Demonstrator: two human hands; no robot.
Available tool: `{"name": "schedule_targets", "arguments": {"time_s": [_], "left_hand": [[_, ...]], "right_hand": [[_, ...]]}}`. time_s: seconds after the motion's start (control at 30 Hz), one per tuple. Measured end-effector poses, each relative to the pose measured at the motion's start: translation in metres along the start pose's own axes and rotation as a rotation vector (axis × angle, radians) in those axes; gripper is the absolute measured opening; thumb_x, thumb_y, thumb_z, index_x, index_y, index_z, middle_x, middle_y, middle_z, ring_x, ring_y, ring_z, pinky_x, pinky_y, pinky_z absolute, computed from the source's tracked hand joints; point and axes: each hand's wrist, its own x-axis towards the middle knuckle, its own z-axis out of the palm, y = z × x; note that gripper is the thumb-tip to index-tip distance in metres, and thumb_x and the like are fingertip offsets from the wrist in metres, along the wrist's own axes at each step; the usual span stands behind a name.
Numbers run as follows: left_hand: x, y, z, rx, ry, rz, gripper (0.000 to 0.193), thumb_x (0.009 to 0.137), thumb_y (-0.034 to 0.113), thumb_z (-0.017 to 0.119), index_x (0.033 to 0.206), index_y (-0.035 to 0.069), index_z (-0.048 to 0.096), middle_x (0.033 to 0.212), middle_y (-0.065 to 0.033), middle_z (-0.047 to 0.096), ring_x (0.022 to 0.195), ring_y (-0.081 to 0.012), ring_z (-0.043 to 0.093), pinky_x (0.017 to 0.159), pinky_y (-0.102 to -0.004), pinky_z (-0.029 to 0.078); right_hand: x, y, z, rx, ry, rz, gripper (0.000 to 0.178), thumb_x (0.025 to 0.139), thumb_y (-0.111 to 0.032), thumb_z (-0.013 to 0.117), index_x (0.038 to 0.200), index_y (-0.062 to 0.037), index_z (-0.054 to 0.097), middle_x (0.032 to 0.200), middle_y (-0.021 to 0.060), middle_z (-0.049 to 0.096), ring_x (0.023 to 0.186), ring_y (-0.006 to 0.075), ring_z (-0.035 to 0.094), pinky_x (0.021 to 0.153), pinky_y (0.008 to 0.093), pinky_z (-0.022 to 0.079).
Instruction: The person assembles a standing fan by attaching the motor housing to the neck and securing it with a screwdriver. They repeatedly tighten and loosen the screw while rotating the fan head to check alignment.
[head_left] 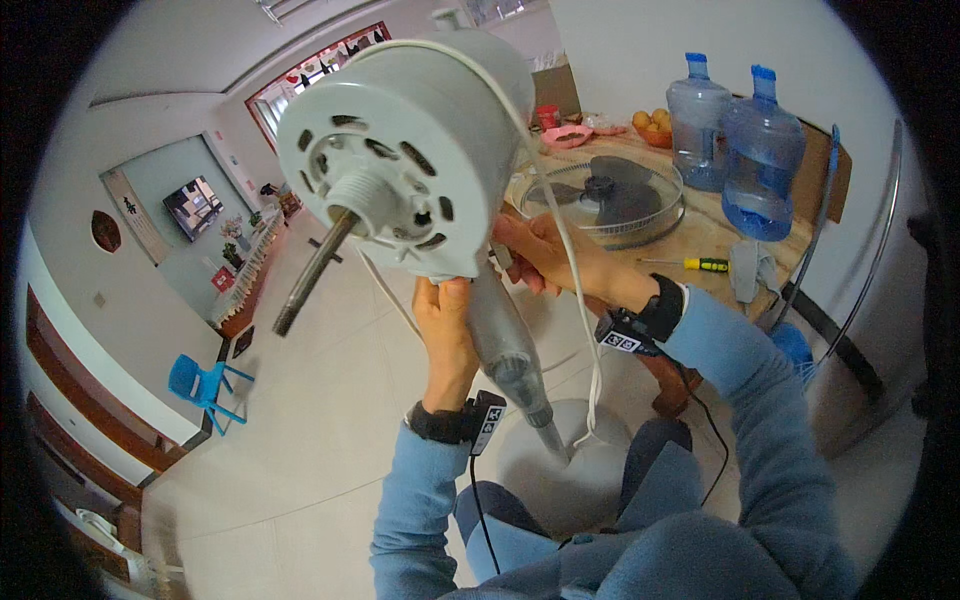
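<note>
A pedestal fan's white motor housing point(390, 150) fills the upper middle, without blades or grille. Its bare metal shaft point(315, 272) points down to the left. My left hand point(447, 325) is closed, thumb and fingers against the housing's lower edge, beside the grey neck point(508, 330). At the neck's other side, just under the housing, my right hand point(550, 255) has its fingers curled in a pinch. What lies between those fingertips is partly hidden. A white power cord point(578, 270) loops over the housing and hangs past my right wrist to the round base point(585, 425).
On the wooden table point(715, 225) at right lie a fan grille point(640, 235) with dark blades point(615, 190), a yellow-black screwdriver point(705, 265) and a grey-white cloth point(752, 272). Two large water bottles point(762, 160) stand behind. A blue chair point(205, 388) is far left.
</note>
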Motion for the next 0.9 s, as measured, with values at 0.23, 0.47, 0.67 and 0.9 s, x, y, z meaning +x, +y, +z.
{"name": "schedule_targets", "arguments": {"time_s": [0.23,0.47,0.67,0.9], "left_hand": [[-0.001,0.001,0.002,-0.07,0.017,-0.015,0.068,0.077,0.053,0.069,0.117,0.003,0.047,0.101,-0.0086,0.06,0.088,-0.019,0.06,0.075,-0.033,0.05],[0.0,0.004,0.004,0.071,0.023,-0.002,0.075,0.08,0.063,0.057,0.123,0.002,0.047,0.107,-0.0137,0.059,0.088,-0.0243,0.062,0.075,-0.036,0.053],[0.0,0.002,0.001,-0.049,0.025,-0.017,0.069,0.077,0.053,0.069,0.119,0.003,0.047,0.102,-0.0083,0.06,0.086,-0.0185,0.061,0.073,-0.0313,0.051],[0.0,0.0,0.003,-0.064,0.05,0.014,0.068,0.078,0.053,0.068,0.118,0.002,0.047,0.104,-0.0089,0.06,0.087,-0.0191,0.061,0.072,-0.0317,0.052]], "right_hand": [[0.001,-0.002,0.0,-0.059,0.128,-0.496,0.027,0.087,-0.033,0.063,0.093,-0.0064,0.063,0.064,0.0026,0.059,0.05,0.0116,0.055,0.05,0.0243,0.046],[0.007,0.001,-0.006,-0.14,0.006,-0.049,0.032,0.087,-0.036,0.062,0.098,-0.0057,0.06,0.064,0.002,0.057,0.05,0.0115,0.054,0.049,0.0248,0.045],[0.004,0.008,0.005,-0.152,0.207,-0.455,0.056,0.091,-0.055,0.048,0.072,-0.0036,0.059,0.054,0.002,0.052,0.046,0.009,0.05,0.044,0.0233,0.04],[0.006,0.003,0.004,-0.129,0.164,-0.374,0.054,0.093,-0.051,0.047,0.068,-0.0051,0.058,0.052,0.0015,0.052,0.043,0.0074,0.048,0.042,0.0208,0.037]]}}
